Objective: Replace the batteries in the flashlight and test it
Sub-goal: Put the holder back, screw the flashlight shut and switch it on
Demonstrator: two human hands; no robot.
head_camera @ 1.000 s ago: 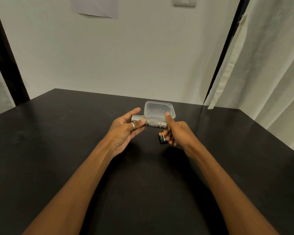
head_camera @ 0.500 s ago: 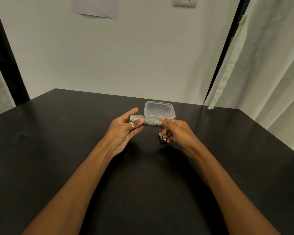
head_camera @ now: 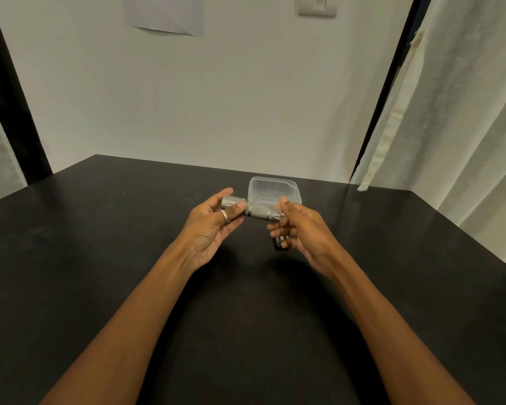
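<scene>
A short silver flashlight (head_camera: 259, 212) is held level above the black table (head_camera: 100, 258), between both hands. My left hand (head_camera: 214, 226) grips its wider left end, thumb on the front and fingers behind. My right hand (head_camera: 301, 229) pinches the right tail end between the thumb above and curled fingers below. Small dark batteries (head_camera: 279, 244) lie on the table just under my right fingers, partly hidden by them.
A small clear plastic box (head_camera: 275, 187) stands on the table right behind the flashlight. A white wall with a paper sheet (head_camera: 164, 13) and a switch (head_camera: 317, 5) rises behind. Pale curtains (head_camera: 465, 127) hang at the right.
My right hand has turned at the flashlight's tail end: the thumb went from upright to laid over the end and up again. The left hand and the flashlight barely moved.
</scene>
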